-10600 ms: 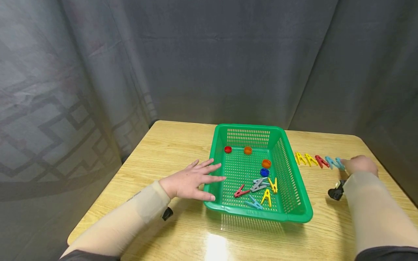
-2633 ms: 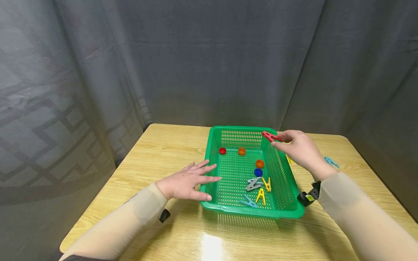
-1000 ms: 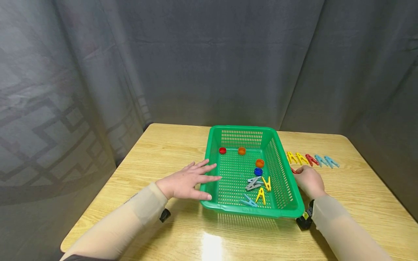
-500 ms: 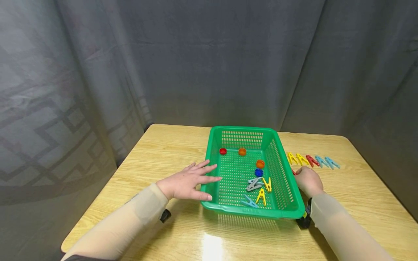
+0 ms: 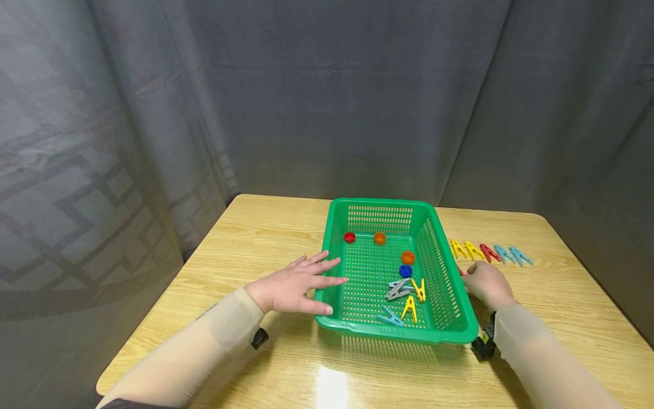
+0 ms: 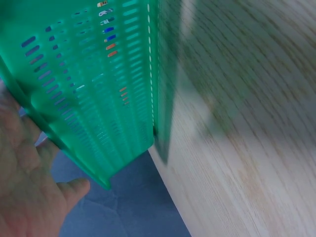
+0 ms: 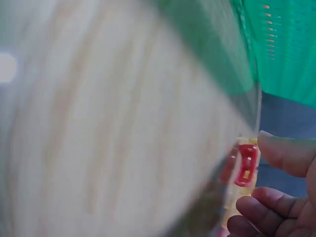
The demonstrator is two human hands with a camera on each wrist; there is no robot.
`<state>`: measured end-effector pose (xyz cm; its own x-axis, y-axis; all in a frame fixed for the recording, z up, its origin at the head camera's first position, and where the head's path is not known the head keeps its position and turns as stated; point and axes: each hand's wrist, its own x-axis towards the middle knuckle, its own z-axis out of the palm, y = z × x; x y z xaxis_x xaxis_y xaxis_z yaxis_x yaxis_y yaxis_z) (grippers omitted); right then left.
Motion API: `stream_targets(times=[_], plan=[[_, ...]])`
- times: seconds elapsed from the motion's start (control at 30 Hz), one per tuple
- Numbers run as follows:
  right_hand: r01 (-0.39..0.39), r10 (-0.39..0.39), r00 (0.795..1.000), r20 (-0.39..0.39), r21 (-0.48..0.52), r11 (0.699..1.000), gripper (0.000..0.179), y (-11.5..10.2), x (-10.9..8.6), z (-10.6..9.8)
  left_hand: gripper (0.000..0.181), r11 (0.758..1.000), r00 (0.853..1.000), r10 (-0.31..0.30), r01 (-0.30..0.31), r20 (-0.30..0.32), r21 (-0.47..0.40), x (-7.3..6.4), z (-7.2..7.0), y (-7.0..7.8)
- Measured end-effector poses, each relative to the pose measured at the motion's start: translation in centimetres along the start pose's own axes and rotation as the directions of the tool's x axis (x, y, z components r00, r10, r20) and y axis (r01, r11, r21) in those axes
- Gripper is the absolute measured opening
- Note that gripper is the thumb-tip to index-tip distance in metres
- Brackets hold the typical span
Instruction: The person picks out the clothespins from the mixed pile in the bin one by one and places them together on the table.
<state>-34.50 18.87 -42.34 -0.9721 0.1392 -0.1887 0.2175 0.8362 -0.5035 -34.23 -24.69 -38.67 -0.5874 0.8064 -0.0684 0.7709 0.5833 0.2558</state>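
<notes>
1. Read the green basket (image 5: 357, 328) as a dial, 12 toward the grey curtain (image 5: 327, 113); the right hand (image 5: 487, 284) is at 3 o'clock, just outside the wall; its thumb and fingers stand apart, clasping nothing.
2. The nearer red clothespin (image 7: 246, 169) lies at 3 o'clock on the wooden table (image 5: 276, 227), before those fingertips; little of it shows in the head view, so whether it touches the basket I cannot tell.
3. The left hand (image 5: 298, 287) is at 9 o'clock, fingers straight and spread over the rim; it grasps nothing.
4. Around 2 to 3 o'clock runs a row outward from the basket: two yellow clothespins (image 5: 472, 250), the farther red clothespin (image 5: 489, 253), two light blue clothespins (image 5: 504, 254).
5. Inside, a grey clothespin (image 5: 396, 292) lies at 5 to 6 o'clock, across a light blue one; the blue cap (image 5: 406, 271) sits nearer the middle.
6. The step in hand, I judge, is laying the nearer red clothespin down; best to keep the thumb wide and lift straight up, lest a fingertip twist it; a small nudge toward 3 o'clock would give fingers more room beside the wall.
</notes>
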Motion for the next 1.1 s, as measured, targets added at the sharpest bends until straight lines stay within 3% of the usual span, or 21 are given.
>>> stream_targets(times=[0.13,0.37,0.6,0.83,1.1], plan=[[0.043,-0.043,0.999,-0.003,-0.029,0.999,0.057,0.0,-0.4,-1.2,0.066,1.0,1.0,-0.001,0.001,0.002,-0.002,0.0,-0.1,0.1],[0.113,-0.118,0.992,-0.038,-0.1,0.988,0.036,-0.7,-0.9,-4.5,0.067,1.0,1.0,-0.001,0.001,0.003,-0.006,0.0,0.0,0.0],[0.164,-0.177,0.98,-0.096,-0.123,0.979,0.039,-2.6,-1.4,-6.9,0.067,1.0,1.0,-0.003,0.003,0.0,0.006,0.0,0.0,-0.1],[0.2,-0.216,0.97,-0.11,-0.144,0.969,0.052,-5.1,-1.8,-8.2,0.067,1.0,1.0,-0.002,0.002,0.004,-0.003,0.0,0.0,0.0],[0.252,-0.259,0.96,-0.11,-0.07,0.965,0.046,-9.2,-2.4,-8.1,0.067,1.0,1.0,0.001,-0.001,0.004,0.001,0.0,-0.1,0.0]])
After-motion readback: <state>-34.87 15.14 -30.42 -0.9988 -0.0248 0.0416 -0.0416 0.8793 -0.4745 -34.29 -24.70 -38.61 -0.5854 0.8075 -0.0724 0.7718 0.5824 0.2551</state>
